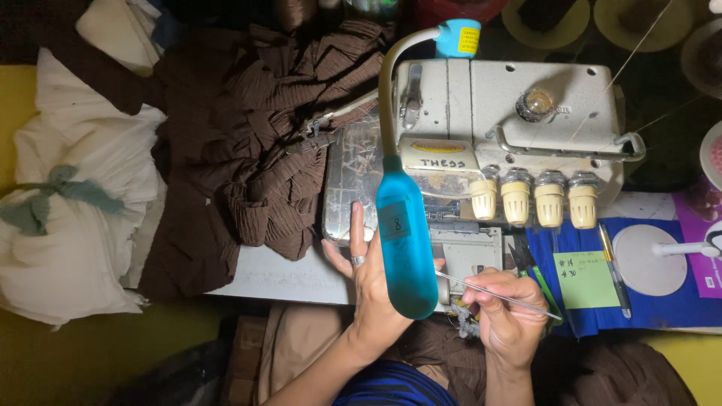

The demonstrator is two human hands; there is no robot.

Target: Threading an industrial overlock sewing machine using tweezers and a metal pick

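While the left hand sits flat against the front of the overlock sewing machine, fingers straight and close together with a ring on one of them, the right hand is pinching a long thin pair of metal tweezers; thumb and forefinger are squeezed on the shaft, the other fingers curled under; the tip end runs left towards the machine's lower front, but the blue lamp on its bendy neck hangs right over that spot, so I can't tell what the tip touches; a little tuft of grey thread sits just beside the right hand, near side; left of the machine there's a big heap of brown pleated fabric, then a white cloth bundle further left; right of the hands, a green sticky note and a pen lie on a blue mat; four cream tension knobs line the machine front.
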